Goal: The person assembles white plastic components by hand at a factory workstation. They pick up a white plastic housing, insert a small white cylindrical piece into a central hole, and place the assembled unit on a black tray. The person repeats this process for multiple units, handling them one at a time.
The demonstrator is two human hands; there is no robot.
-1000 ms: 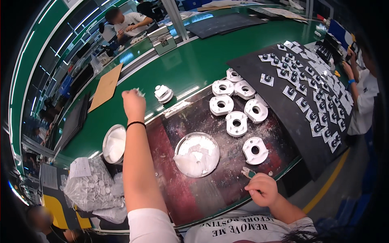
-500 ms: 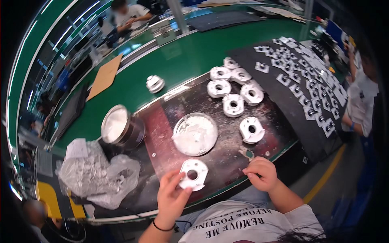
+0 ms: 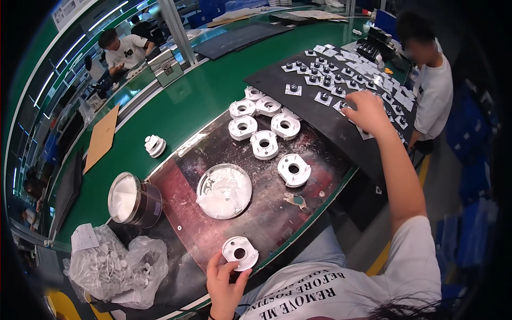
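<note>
At the front edge of the table, my left hand (image 3: 226, 282) holds a white round housing (image 3: 240, 254) by its lower rim, thumb and fingers on either side. The housing has flattened sides and a large centre hole. My right hand (image 3: 370, 114) is stretched out to the dark board at the right. Its thumb and index finger close around a small white square plate (image 3: 339, 108) with a black round centre, partly covered by the fingers. Many similar plates lie around it. A shallow round dish (image 3: 224, 214) of white paste sits mid-table.
Several matching housings (image 3: 265, 144) stand beyond the dish; one housing (image 3: 294, 169) sits apart. Left are a tin (image 3: 151, 205) of white paste and a clear bag (image 3: 109, 270) of small white parts. The dark board (image 3: 333, 137) overhangs the right side. Co-workers sit across and at right.
My right hand has gone from the table's front edge out to the plates on the dark board. My left hand still holds the housing. The view has swung to the right.
</note>
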